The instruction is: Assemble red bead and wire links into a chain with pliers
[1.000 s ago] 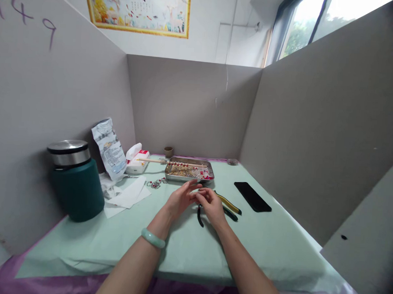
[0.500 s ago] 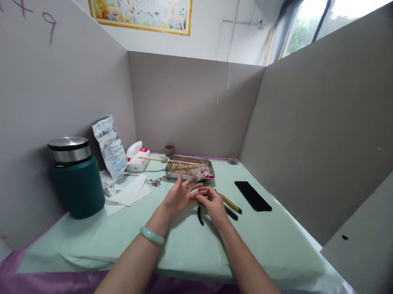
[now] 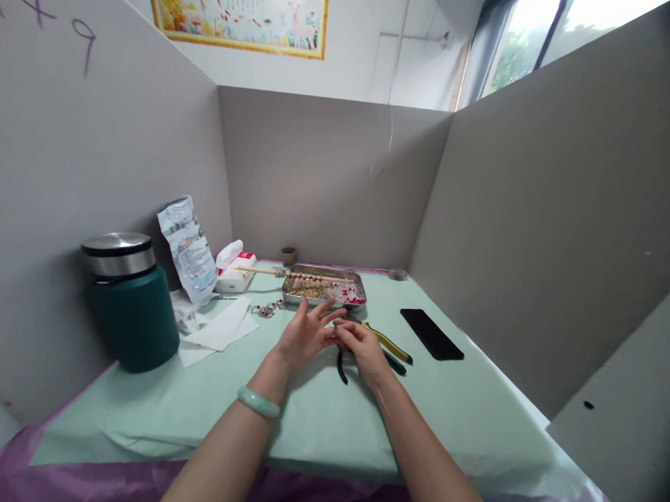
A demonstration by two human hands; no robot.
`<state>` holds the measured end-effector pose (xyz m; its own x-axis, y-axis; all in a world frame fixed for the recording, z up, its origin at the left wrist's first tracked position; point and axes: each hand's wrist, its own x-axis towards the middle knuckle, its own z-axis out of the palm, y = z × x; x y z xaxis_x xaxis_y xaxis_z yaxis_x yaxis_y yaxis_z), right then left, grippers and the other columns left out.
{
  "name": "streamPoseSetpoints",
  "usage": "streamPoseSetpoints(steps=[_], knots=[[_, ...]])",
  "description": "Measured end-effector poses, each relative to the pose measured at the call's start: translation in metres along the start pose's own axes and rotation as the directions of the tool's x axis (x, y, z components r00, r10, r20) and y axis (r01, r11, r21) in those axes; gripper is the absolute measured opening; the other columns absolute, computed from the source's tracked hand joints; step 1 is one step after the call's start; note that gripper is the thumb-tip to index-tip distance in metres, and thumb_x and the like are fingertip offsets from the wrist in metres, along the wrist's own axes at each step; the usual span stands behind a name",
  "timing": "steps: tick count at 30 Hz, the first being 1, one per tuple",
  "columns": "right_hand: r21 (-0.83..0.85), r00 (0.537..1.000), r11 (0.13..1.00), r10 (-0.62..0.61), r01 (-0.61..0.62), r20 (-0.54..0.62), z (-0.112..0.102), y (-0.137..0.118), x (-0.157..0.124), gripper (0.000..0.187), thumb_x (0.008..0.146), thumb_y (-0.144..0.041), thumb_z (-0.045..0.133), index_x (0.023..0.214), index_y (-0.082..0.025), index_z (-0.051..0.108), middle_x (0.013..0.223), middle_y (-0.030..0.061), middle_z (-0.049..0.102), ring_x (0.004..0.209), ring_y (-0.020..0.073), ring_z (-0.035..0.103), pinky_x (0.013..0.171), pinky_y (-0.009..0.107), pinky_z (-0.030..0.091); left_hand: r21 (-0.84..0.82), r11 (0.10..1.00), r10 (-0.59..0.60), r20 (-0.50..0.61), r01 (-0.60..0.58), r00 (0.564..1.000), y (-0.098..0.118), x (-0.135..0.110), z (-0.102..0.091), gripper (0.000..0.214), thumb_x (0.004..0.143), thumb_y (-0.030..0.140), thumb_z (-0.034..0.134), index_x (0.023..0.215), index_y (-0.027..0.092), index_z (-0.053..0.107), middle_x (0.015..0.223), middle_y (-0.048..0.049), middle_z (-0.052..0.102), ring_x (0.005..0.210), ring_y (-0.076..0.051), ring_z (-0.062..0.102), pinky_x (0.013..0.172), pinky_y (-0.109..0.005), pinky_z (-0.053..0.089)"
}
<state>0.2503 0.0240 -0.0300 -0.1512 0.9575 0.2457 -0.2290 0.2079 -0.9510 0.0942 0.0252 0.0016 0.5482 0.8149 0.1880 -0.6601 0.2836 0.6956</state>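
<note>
My left hand point(image 3: 307, 332) is turned palm up over the table, its fingers stretched and spread. The fingers of my right hand point(image 3: 362, 350) are pinched together at the left hand's lower fingertips. A tiny greyish thing shows in that pinch, too small to name. Beneath and behind the right hand lie pliers with yellow handles point(image 3: 391, 346) and a second tool with dark handles point(image 3: 342, 367); their heads are partly hidden. Just beyond my hands stands a metal tray point(image 3: 364, 286) with gold and red beads, and a beaded wooden stick point(image 3: 260, 271) lies across it.
A beaded chain point(image 3: 266, 309) and white tissues point(image 3: 221, 331) lie left of the tray. Farther left are a green flask point(image 3: 132, 315), a silvery pouch point(image 3: 187, 251) and a tissue pack point(image 3: 235, 277). A small brown cup point(image 3: 288, 256) stands behind; a black phone point(image 3: 432, 334) lies right. Grey partitions enclose the table.
My right hand has shifted slightly left and its pinching fingers have moved a little against the left fingertips. The left hand's fingers have changed pose slightly. The things on the table stay put.
</note>
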Motion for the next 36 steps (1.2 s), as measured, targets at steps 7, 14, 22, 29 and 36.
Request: streamPoseSetpoints(steps=[7,14,22,29,36], knots=[[0.058,0.999,0.998,0.014,-0.016,0.033,0.009,0.005,-0.001,0.031,0.070,-0.043,0.073,0.086,-0.016,0.070,0.089,0.0073,0.071,0.084,0.0217,0.064,0.082,0.035,0.047,0.030,1.000,-0.008,-0.022,0.009,1.000,-0.003,0.000,0.006,0.063,0.087,0.066,0.027,0.121,0.023,0.057,0.135,-0.0116,0.049,0.106,-0.027,0.059,0.091,-0.044,0.041],[0.085,0.988,0.995,-0.033,0.046,-0.150,0.000,0.007,0.005,0.035,0.071,-0.043,0.072,0.095,-0.019,0.070,0.088,0.0049,0.069,0.081,0.0199,0.062,0.069,0.030,0.049,0.004,1.000,0.019,0.063,-0.020,0.998,-0.003,0.000,0.006,0.062,0.089,0.064,0.025,0.127,0.024,0.053,0.142,-0.0103,0.042,0.122,-0.030,0.046,0.096,-0.048,0.036],[0.118,0.996,0.993,-0.004,0.014,-0.085,0.000,0.001,0.003,0.033,0.071,-0.043,0.072,0.094,-0.020,0.067,0.082,0.0019,0.068,0.072,0.0175,0.064,0.070,0.031,0.050,-0.002,1.000,0.025,0.058,-0.025,0.998,-0.001,-0.002,0.004,0.063,0.088,0.066,0.023,0.125,0.025,0.054,0.139,-0.0103,0.046,0.118,-0.029,0.049,0.098,-0.050,0.035],[0.079,1.000,0.997,0.006,-0.007,0.010,0.008,0.005,0.002,0.031,0.073,-0.047,0.069,0.079,-0.017,0.066,0.080,0.0052,0.071,0.073,0.0194,0.066,0.075,0.033,0.050,0.057,0.998,0.013,0.038,-0.016,0.999,-0.004,0.002,0.000,0.062,0.087,0.066,0.025,0.126,0.028,0.054,0.138,-0.0087,0.047,0.125,-0.033,0.045,0.102,-0.051,0.029],[0.036,1.000,0.999,-0.012,0.012,0.000,0.004,0.004,0.002,0.026,0.073,-0.042,0.070,0.081,-0.018,0.066,0.080,0.0029,0.070,0.076,0.0174,0.063,0.072,0.028,0.047,0.190,0.981,0.025,0.064,-0.037,0.998,-0.011,0.005,-0.003,0.056,0.090,0.061,0.027,0.133,0.030,0.049,0.147,-0.0078,0.037,0.130,-0.028,0.041,0.108,-0.052,0.021]])
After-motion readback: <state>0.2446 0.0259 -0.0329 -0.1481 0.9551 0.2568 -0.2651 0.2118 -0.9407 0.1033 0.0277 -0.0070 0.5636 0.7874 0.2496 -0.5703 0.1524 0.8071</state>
